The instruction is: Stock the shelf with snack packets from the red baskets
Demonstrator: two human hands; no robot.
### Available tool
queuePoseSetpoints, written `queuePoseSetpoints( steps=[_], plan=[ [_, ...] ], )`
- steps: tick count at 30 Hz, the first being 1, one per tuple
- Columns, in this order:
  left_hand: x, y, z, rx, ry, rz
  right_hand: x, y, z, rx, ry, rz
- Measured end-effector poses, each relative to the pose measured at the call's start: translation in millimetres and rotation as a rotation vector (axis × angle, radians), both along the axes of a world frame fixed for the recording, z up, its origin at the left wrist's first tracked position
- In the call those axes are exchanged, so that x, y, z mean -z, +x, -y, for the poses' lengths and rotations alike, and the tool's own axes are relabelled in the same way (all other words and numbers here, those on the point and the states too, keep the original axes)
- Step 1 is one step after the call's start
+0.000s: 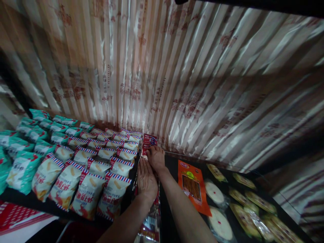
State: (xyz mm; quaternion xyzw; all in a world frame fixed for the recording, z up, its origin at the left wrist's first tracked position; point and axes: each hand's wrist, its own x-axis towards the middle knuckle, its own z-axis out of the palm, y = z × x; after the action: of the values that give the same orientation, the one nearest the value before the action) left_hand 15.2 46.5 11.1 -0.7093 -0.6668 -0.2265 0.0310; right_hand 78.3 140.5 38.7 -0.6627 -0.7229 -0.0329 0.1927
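Note:
A narrow row of red snack packets runs from the backdrop toward me along the middle of the shelf. My left hand lies along this row with its fingers stretched out flat, pointing away from me. Just beyond it, my right hand curls its fingers over one red packet, touching its right side. Both hands hide most of the packets beneath them. Nearer to me, a shiny packet of the same row shows between my forearms.
Left of the row stand several white-and-red snack bags, then several teal bags. An orange packet, round white packages and yellowish packs lie at right on the black surface. A wrinkled printed plastic sheet hangs behind.

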Motion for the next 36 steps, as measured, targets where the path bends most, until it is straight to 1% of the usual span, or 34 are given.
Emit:
queuePoseSetpoints(
  steps=[2, 7, 12, 16, 20, 25, 30, 33, 36],
  plan=[
    [2.4, 1, 0, 0.001, -0.012, -0.008, 1.6, -2, -7, -0.031, 0.009, 0.017],
    [3.4, 3, 0, -0.012, -0.044, -0.010, 14.2, -1, -17, -0.210, -0.015, 0.062],
    [3.6, 3, 0, 0.005, -0.083, 0.000, 23.6, 2, -19, -0.210, -0.076, 0.030],
    [3.8, 2, 0, 0.037, -0.115, -0.001, 25.9, 2, -18, -0.212, -0.096, -0.019],
    [3.5, 1, 1, 0.032, -0.137, -0.039, 26.5, 0, -17, -0.233, -0.102, -0.038],
    [1.6, 0, 2, 0.026, -0.120, -0.004, 20.8, -2, -15, -0.206, -0.118, -0.026],
    [-2.4, -2, 3, 0.002, -0.084, 0.057, 6.0, -4, -12, -0.154, -0.112, -0.041],
    [-5.5, -3, 4, -0.003, -0.053, 0.082, -2.0, -6, -9, -0.195, -0.078, -0.058],
    [-8.9, -4, 6, 0.000, -0.047, 0.092, -6.4, -7, -4, -0.216, -0.005, -0.113]
  ],
)
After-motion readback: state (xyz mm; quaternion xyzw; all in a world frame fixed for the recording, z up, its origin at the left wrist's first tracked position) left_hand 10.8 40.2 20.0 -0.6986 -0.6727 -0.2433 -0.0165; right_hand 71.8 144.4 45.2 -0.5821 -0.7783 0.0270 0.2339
